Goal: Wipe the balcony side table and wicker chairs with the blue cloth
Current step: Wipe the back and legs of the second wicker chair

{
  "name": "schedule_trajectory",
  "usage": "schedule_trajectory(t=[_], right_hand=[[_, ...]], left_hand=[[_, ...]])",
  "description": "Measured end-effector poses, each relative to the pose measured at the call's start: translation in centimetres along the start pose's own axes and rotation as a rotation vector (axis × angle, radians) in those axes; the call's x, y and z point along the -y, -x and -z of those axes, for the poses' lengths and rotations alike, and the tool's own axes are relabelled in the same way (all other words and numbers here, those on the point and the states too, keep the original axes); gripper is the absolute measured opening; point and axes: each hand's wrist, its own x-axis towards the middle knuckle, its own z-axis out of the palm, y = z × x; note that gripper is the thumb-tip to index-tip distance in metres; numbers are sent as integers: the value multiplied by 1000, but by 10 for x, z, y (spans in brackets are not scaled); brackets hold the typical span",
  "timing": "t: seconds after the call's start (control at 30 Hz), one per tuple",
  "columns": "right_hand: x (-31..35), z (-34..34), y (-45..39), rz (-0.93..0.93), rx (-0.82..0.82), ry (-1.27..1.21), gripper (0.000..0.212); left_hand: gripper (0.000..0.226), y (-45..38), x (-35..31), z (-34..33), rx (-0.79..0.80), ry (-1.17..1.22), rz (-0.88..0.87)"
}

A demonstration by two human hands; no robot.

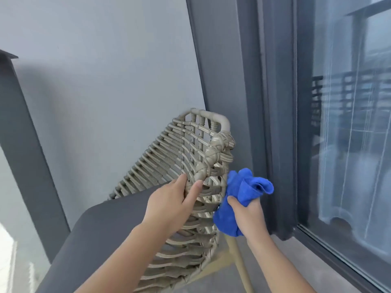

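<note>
Blue cloth [241, 199] bunched in right hand [247, 214] against wicker chair [190, 157]; left hand [169, 206] grips its weave.

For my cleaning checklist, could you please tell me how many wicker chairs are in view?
1: a wicker chair in the middle, beside the glass door. Others may be out of frame.
</note>
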Motion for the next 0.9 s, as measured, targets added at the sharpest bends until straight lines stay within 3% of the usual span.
schedule_trajectory(t=[0.1, 0.27, 0.43, 0.7, 0.9], right_hand=[[15, 15, -4, 69, -90, -47, 24], [55, 16, -12, 247, -176, -175, 20], [88, -8, -27, 374, -176, -182, 22], [72, -32, -9, 606, -283, -50, 38], [58, -50, 7, 719, -364, -20, 54]], left_hand=[[66, -1, 26, -1, 63, 225, -44], [79, 10, 30, -6, 97, 579, 226], [69, 9, 27, -4, 111, 606, 219], [59, 8, 26, -4, 95, 631, 227], [72, 10, 31, -8, 93, 641, 238]])
